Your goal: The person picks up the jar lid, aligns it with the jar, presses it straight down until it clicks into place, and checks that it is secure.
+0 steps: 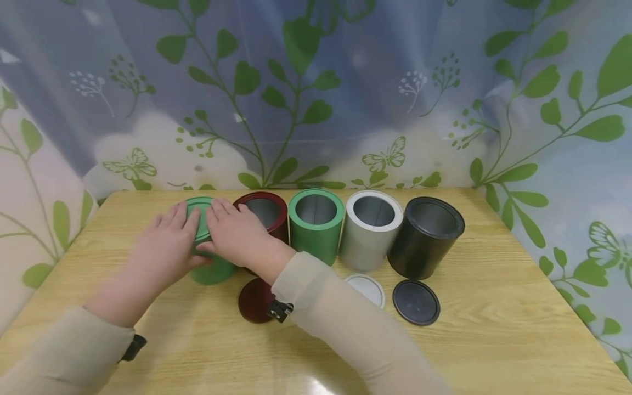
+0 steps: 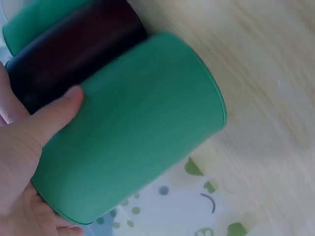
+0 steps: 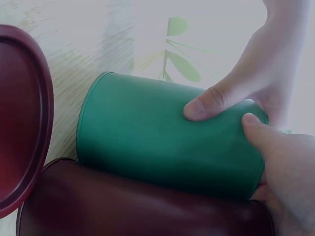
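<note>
Both hands lie on top of the leftmost green can (image 1: 213, 271), whose green lid (image 1: 201, 224) shows between them in the head view. My left hand (image 1: 169, 237) presses the lid's left side with straight fingers. From the right, my right hand (image 1: 238, 233) presses it too, fingers extended. In the left wrist view the left thumb (image 2: 59, 110) rests along the can's side. Both thumbs touch the upper side of the green can (image 3: 157, 135) in the right wrist view. Close beside it stands a dark red can (image 1: 281, 230), uncovered and partly behind the right hand.
Rightward in the row stand an open green can (image 1: 313, 241), a white can (image 1: 362, 247) and a black can (image 1: 417, 255). Before them lie a dark red lid (image 1: 253, 304), a white lid (image 1: 367, 288) and a black lid (image 1: 416, 303). A leaf-patterned curtain (image 1: 276, 126) hangs behind.
</note>
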The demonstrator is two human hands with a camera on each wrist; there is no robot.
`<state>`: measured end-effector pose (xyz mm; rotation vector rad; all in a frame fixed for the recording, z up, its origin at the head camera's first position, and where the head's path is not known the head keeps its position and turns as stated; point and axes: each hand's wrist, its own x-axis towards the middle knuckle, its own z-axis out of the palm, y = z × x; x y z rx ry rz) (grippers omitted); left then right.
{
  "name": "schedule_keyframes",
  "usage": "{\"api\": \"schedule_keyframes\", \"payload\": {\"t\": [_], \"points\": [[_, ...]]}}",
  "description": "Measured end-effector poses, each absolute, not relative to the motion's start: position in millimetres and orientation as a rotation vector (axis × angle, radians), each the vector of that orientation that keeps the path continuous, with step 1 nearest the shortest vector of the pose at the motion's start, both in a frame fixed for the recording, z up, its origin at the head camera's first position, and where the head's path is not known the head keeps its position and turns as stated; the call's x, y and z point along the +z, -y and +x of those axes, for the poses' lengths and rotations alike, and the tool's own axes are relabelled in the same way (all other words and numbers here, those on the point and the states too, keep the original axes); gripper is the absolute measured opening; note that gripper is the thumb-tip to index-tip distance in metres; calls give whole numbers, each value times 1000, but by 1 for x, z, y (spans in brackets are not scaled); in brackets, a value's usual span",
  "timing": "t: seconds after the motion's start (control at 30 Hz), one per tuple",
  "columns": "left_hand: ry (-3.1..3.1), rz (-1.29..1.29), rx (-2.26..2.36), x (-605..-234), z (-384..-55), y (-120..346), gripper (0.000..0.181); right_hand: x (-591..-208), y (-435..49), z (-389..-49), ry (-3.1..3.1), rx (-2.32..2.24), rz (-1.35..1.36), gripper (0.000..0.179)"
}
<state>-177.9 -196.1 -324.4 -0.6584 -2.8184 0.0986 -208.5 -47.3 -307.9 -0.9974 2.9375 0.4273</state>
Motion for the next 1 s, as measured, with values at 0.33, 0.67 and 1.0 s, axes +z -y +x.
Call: {"api": "schedule_keyframes", "payload": {"t": [0.33, 0.67, 1.0], "points": [[2767, -634, -2, -330, -176, 194, 94, -312, 47, -209, -2938, 407, -977, 78], [2652, -584, 10, -333, -171, 191, 92, -307, 48, -207, -2961, 417, -973, 76], [2482, -574, 98, -338, -167, 189, 89, -308, 48, -206, -2955, 430, -974, 77]]}}
